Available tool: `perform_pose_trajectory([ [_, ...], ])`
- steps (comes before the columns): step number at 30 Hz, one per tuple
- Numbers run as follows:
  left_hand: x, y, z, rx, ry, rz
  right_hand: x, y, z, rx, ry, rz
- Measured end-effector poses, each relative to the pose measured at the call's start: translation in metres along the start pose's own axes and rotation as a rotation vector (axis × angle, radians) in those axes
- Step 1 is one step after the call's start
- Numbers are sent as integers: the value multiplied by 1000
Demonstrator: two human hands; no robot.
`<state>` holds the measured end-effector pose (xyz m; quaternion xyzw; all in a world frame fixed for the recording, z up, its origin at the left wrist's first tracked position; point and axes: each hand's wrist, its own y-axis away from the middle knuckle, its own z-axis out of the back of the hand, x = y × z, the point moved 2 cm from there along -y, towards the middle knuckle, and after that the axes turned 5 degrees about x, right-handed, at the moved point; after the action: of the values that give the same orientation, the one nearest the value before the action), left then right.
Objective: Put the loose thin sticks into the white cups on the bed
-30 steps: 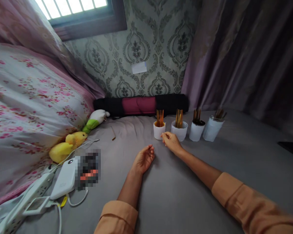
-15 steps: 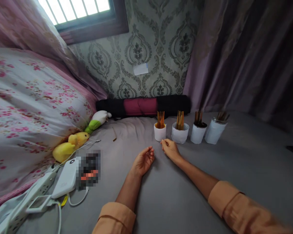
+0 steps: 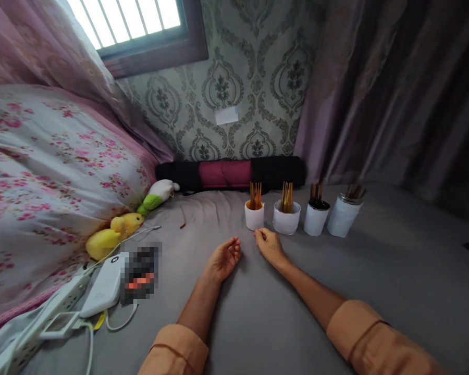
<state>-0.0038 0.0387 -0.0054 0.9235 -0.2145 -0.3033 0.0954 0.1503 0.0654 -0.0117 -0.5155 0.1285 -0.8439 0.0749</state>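
My left hand [image 3: 223, 258] rests palm up on the grey sheet [image 3: 266, 317], fingers loosely curled and apart, with nothing in it. My right hand [image 3: 269, 245] lies just beside it, fingers curled in, and nothing shows in them. Right behind my right hand stands a row of white cups holding thin sticks: a small cup [image 3: 254, 215] with orange sticks, a wider cup [image 3: 286, 217], a dark-rimmed cup [image 3: 316, 217] and a tall tilted cup [image 3: 343, 214]. One loose brown stick [image 3: 183, 221] lies on the sheet to the left.
A floral quilt [image 3: 42, 172] piles up at the left, with yellow [image 3: 111, 236] and green-white [image 3: 156, 194] plush toys at its edge. A white power bank [image 3: 101, 285], power strip and cables lie lower left. A black and maroon roll [image 3: 230, 174] lies against the patterned wall.
My right hand has drawn back from the small cup toward me and settled on the sheet. The left hand has barely moved. The view has tilted up a little.
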Motion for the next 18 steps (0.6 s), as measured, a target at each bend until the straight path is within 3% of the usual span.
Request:
perform_pose_trajectory([
  [7,-31,-5,3,-182,-123,-46,0,0,0,13,-5,0],
  [18,-79,-15,22,-353,-272,-112,-4,0,-1,11,16,4],
])
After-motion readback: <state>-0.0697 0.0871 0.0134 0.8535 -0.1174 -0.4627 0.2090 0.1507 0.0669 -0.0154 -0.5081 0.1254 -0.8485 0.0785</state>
